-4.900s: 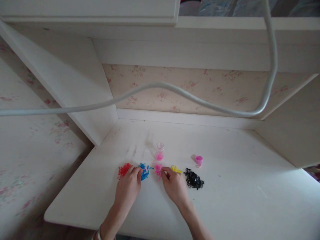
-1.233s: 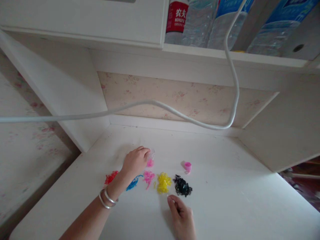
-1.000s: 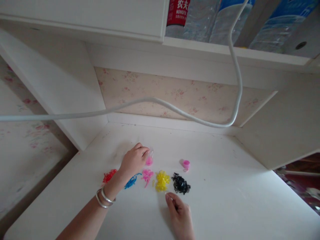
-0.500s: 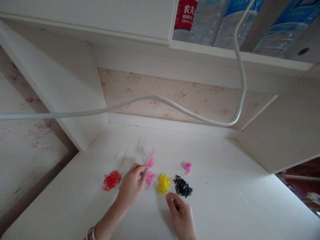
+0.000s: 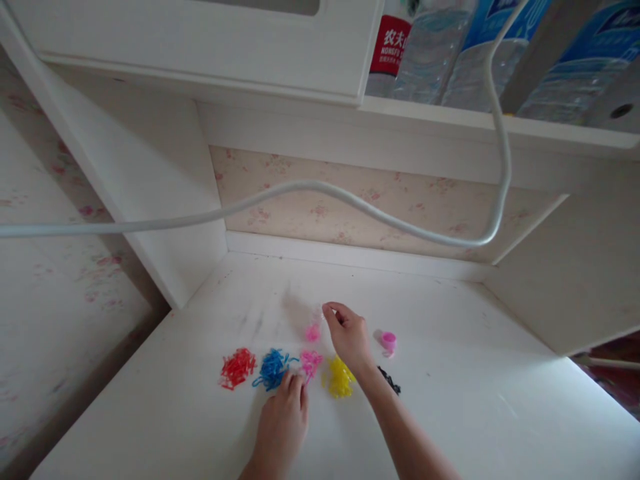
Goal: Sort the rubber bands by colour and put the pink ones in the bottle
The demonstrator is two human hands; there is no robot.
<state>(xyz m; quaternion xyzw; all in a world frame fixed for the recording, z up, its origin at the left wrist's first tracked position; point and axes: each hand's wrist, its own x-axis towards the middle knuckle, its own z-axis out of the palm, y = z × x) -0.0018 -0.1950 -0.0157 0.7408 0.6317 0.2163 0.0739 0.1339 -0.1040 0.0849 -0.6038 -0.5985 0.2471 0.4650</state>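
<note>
Small elastic bands lie in a row of piles on the white desk: red, blue, pink, yellow and black, the black one mostly hidden by my right forearm. My left hand rests with fingers together, its tips at the edge of the blue and pink piles. My right hand reaches over the piles, thumb and forefinger pinched at the mouth of a small clear bottle with pink bands inside. What the pinch holds is too small to see.
A pink bottle cap lies right of my right hand. A white cable hangs across the view above the desk. Water bottles stand on the shelf overhead. White side panels close the desk on both sides.
My right hand has gone from in front of the yellow pile up to the small bottle. My left hand has drawn back from the bottle to the blue and pink piles.
</note>
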